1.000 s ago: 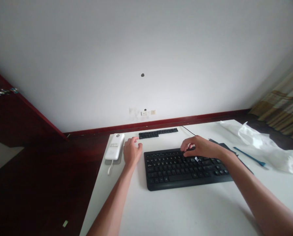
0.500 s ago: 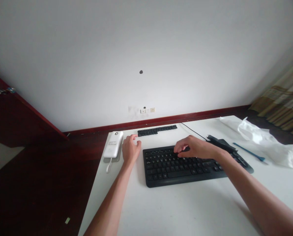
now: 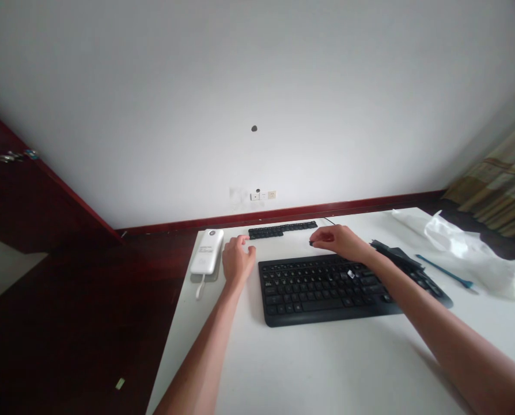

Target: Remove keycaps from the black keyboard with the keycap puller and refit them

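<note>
A black keyboard (image 3: 309,315) lies on the white table, partly covered by my right forearm. Above its far edge my right hand (image 3: 337,239) pinches a small black keycap (image 3: 311,243) between thumb and fingertips. Among the keys on the right, a pale spot (image 3: 351,274) shows. My left hand (image 3: 238,259) rests on the table left of the keyboard, fingers apart and nothing held. Its fingertips are near the left end of the rows of black keycaps (image 3: 279,230) laid out at the back of the table.
Left of my left hand lies a white power bank (image 3: 208,252) with a short strap. A black object (image 3: 396,256) lies by the keyboard's far right part. Further right are a blue brush-like tool (image 3: 445,271) and crumpled white plastic (image 3: 473,253). A wall stands behind the table (image 3: 309,369).
My right hand has lifted off the keys and moved away from me past the keyboard's far edge, with a keycap now showing in its pinch. My left hand holds its place.
</note>
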Demonstrator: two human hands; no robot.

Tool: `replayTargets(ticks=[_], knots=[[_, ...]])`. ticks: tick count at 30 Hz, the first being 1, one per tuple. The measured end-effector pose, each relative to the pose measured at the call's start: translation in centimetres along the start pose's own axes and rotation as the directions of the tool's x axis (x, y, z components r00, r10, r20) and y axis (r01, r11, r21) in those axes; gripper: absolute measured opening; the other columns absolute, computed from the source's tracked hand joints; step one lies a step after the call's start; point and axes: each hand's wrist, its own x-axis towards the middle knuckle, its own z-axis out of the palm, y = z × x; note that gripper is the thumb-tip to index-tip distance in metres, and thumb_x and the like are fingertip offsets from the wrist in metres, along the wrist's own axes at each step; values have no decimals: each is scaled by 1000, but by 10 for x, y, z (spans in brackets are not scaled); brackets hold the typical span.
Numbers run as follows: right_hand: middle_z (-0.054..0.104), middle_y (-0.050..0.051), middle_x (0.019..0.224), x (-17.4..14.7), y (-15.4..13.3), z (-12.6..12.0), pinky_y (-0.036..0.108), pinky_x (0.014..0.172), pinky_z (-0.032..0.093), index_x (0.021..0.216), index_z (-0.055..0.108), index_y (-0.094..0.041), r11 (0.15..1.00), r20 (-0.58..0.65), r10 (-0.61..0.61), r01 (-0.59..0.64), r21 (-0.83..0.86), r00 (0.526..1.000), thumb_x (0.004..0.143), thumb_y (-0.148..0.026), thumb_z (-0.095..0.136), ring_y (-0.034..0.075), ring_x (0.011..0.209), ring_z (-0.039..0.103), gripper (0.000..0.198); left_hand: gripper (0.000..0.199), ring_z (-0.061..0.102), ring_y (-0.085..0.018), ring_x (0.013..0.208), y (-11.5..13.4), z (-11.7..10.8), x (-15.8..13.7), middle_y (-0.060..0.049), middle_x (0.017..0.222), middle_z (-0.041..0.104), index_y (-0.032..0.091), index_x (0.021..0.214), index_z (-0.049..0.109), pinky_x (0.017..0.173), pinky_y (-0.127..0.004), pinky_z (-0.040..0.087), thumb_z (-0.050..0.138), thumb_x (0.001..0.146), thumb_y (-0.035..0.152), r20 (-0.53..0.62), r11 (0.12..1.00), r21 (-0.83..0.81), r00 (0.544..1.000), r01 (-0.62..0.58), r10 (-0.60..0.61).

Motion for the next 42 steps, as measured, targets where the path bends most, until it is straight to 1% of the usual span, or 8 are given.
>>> replayTargets(ticks=[2, 4, 9, 14, 23, 35, 38, 42], knots=[[80, 3, 85, 8, -2, 4, 33, 82, 56, 89, 79, -22, 984, -23, -11, 7, -179, 1000, 83, -31, 71, 25, 85, 76, 14, 26, 62, -24, 101, 0, 0, 0, -4, 106, 68, 25, 111, 67, 90, -34, 44, 61, 87, 19, -4, 1000, -5, 1000, -4, 4], [81, 3, 83, 15, -5, 9, 31, 79, 56, 86, 81, -22, 953, 6, -36, 36, -301, 999, 84, -23, 67, 24, 83, 76, 14, 26, 61, -23, 101, -1, 0, -1, -5, 105, 68, 25, 111, 67, 90, -34, 44, 61, 87, 19, -7, 1000, -9, 1000, -3, 2], [81, 4, 85, 31, -14, 22, 29, 78, 55, 88, 82, -21, 903, 31, -84, 89, -420, 996, 85, -14, 64, 23, 82, 76, 20, 27, 61, -23, 101, -1, 1, -1, -5, 106, 68, 25, 113, 66, 90, -33, 43, 60, 88, 20, -3, 1000, -14, 1000, 7, -7], [81, 4, 87, 50, -11, 34, 30, 77, 54, 86, 81, -21, 903, 23, -162, 158, -401, 986, 86, -10, 65, 22, 83, 75, 19, 27, 61, -23, 101, 0, 0, -1, -5, 106, 68, 26, 113, 66, 89, -33, 43, 60, 88, 20, 6, 1000, -2, 1000, 16, -16], [79, 5, 80, 77, -3, 55, 28, 71, 53, 80, 77, -20, 936, -17, -173, 159, -313, 985, 82, -11, 69, 22, 79, 74, 12, 27, 61, -25, 101, -1, 1, -1, -4, 108, 69, 26, 113, 66, 88, -35, 43, 60, 88, 21, 2, 1000, -2, 1000, 24, -24], [76, 2, 77, 82, -5, 58, 27, 70, 49, 78, 72, -21, 945, -66, -158, 131, -301, 985, 81, -12, 71, 19, 75, 71, 10, 26, 61, -24, 103, 4, -5, -1, -5, 109, 69, 26, 113, 66, 90, -34, 43, 60, 88, 20, 26, 999, -10, 999, 46, -46], [75, 2, 76, 79, -10, 58, 27, 66, 45, 76, 69, -21, 937, -67, -160, 130, -326, 985, 81, -18, 75, 19, 73, 69, 8, 26, 62, -24, 103, 5, -5, -1, -5, 109, 69, 26, 112, 66, 90, -34, 43, 61, 88, 20, 23, 999, -12, 999, 42, -42], [72, 1, 77, 77, -19, 59, 27, 61, 39, 78, 65, -21, 908, -79, -155, 110, -404, 985, 81, -27, 78, 18, 69, 64, 14, 26, 62, -25, 103, 5, -5, -2, -5, 109, 69, 26, 112, 66, 90, -35, 43, 61, 88, 20, 23, 999, -4, 999, 41, -41]])
